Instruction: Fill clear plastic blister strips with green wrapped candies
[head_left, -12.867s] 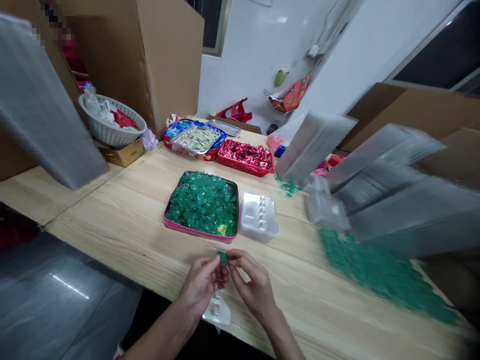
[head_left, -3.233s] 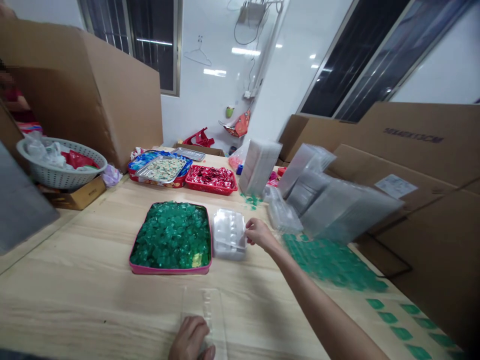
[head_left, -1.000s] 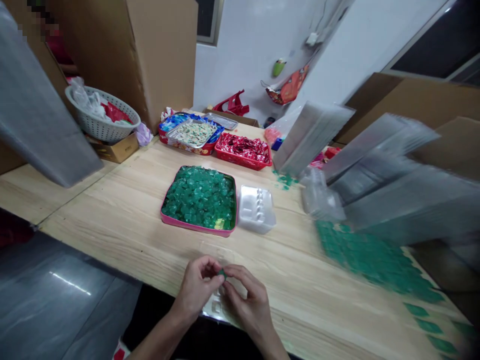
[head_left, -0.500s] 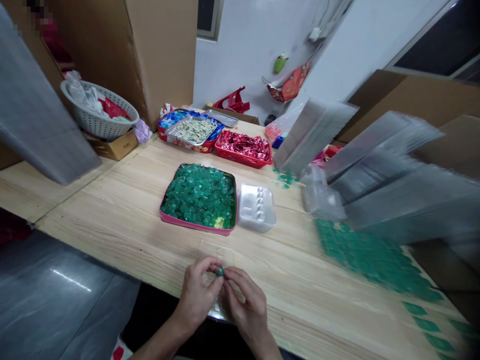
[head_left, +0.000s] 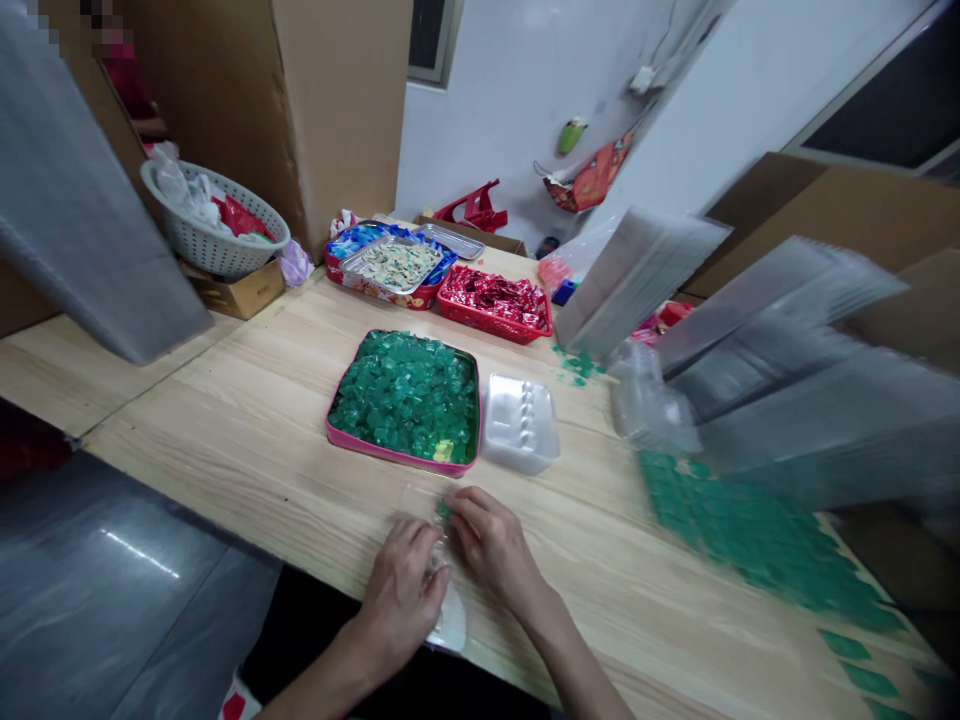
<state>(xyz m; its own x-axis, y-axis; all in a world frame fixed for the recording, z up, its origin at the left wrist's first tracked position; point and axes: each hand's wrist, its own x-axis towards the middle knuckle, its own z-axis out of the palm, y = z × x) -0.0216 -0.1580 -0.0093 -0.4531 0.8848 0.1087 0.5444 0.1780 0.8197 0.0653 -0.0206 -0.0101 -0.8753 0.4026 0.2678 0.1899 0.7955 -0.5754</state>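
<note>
Low in the view, a clear plastic tray (head_left: 451, 622) lies at the table's near edge, partly hidden by both hands. My left hand (head_left: 401, 575) rests on its left side with curled fingers closed on it. Over the tray's far part, my right hand (head_left: 491, 540) pinches a small green piece (head_left: 444, 510) between its fingertips. Just beyond is a pink-rimmed tin (head_left: 397, 462) heaped with green translucent pieces (head_left: 405, 390), a few yellow ones in its near right corner. Right of the tin stands a stack of clear moulded trays (head_left: 523, 425).
Tall stacks of clear trays (head_left: 637, 280) stand at the right, beside rows of flat green pieces (head_left: 765, 540). Behind the tin are a red basket (head_left: 495, 322) of red packets and a metal tray (head_left: 394, 265). A grey basket (head_left: 214, 235) holds bags at the left.
My right hand has moved forward, away from my left, with the green piece. My left hand has let go of that piece and lowered onto the clear tray.
</note>
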